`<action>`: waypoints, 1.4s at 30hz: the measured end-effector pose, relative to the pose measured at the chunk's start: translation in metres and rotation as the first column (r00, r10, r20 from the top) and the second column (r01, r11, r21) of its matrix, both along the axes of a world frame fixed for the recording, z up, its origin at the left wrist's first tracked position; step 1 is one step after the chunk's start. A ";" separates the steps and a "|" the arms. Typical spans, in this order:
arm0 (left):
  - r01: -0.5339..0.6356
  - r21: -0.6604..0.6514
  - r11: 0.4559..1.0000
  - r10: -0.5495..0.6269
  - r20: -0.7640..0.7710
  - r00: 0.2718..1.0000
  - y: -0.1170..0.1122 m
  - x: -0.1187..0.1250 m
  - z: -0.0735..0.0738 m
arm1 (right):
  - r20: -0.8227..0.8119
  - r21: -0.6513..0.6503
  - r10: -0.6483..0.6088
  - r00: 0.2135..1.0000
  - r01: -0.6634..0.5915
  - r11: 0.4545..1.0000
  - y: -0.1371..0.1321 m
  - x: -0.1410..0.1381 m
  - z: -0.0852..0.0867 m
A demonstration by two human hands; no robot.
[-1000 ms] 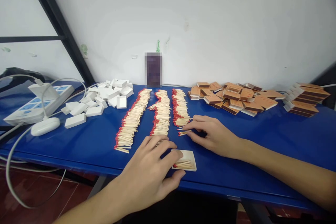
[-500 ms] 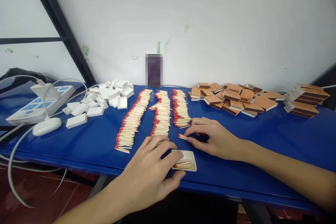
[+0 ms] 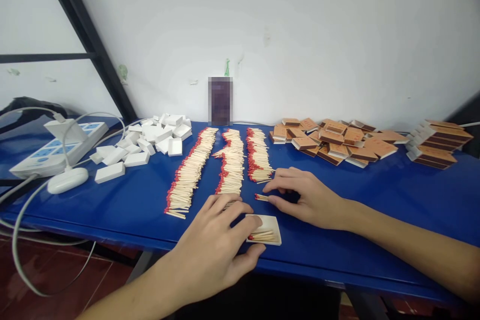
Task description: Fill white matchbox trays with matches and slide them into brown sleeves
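My left hand [image 3: 221,240] has its index finger and thumb around the left end of a small white matchbox tray [image 3: 276,230] near the front of the table. A few red-tipped matches [image 3: 264,235] lie in the tray. Just beyond it, my right hand [image 3: 307,197] pinches a few matches [image 3: 260,197] by their bare ends, low over the tabletop, heads pointing left. Three long rows of matches stretch away in front of me: a left row [image 3: 192,172], a middle row [image 3: 232,162], partly hidden by my left hand, and a shorter right row [image 3: 258,155].
White empty trays [image 3: 150,135] are heaped at back left. Orange-brown matchbox sleeves [image 3: 337,137] lie piled at back right, beside a stack of matchboxes [image 3: 437,142]. A power strip [image 3: 48,152] and white cables occupy the left side. A pixelated dark rectangle [image 3: 220,101] stands against the wall.
My right index fingertip has lifted slightly, and the matches at its fingertips sit a touch lower. My left hand and the tray have stayed in place.
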State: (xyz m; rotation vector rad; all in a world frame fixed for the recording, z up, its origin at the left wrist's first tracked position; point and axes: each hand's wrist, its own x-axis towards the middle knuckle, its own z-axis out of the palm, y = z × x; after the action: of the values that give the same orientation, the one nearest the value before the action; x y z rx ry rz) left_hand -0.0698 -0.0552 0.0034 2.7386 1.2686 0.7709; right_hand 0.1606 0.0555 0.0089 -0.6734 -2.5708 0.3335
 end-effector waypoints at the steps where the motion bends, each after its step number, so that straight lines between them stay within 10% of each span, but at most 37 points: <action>1: 0.003 0.001 1.000 -0.003 0.002 1.000 0.000 0.000 0.000 | -0.013 -0.002 -0.023 1.000 0.023 1.000 0.001 0.000 0.000; 42: 0.002 0.020 1.000 -0.002 -0.005 1.000 0.000 -0.001 0.000 | -0.017 -0.009 -0.106 0.994 0.106 0.994 0.004 0.003 0.001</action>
State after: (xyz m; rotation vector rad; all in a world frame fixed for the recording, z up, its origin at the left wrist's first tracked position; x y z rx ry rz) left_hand -0.0706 -0.0556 0.0036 2.7589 1.2660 0.7818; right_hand 0.1632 0.0592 0.0100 -0.8032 -2.5072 0.3138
